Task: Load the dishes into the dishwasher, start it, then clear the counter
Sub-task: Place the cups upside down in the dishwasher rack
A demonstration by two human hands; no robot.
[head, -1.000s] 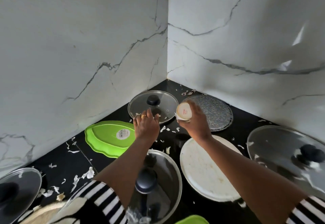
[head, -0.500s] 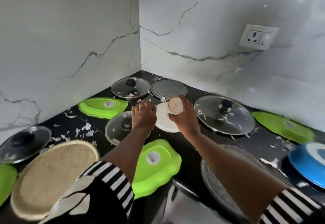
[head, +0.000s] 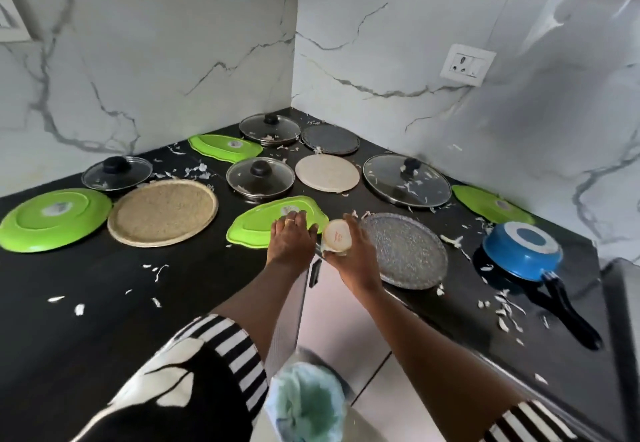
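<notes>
My right hand (head: 358,258) grips a small round beige cup (head: 337,239), tilted with its base toward me, at the inner corner of the black counter (head: 104,285). My left hand (head: 291,237) lies palm down right beside the cup, fingers together over the near edge of a green plate (head: 256,223). Dishes lie upside down across the counter: more green plates (head: 52,218) (head: 225,147) (head: 491,204), glass lids (head: 259,176) (head: 407,178), a woven round plate (head: 162,211), a grey speckled plate (head: 405,251) and a blue pan (head: 523,251).
White scraps (head: 505,310) are strewn over the counter. A bin with a pale green liner (head: 308,403) stands on the floor below my arms, next to a pale cabinet front (head: 332,306). Marble walls close the corner; a socket (head: 467,64) sits at the right.
My view has pulled back from the corner. Both hands have drawn toward me from the back lids to the counter's inner edge, the right one still holding the cup.
</notes>
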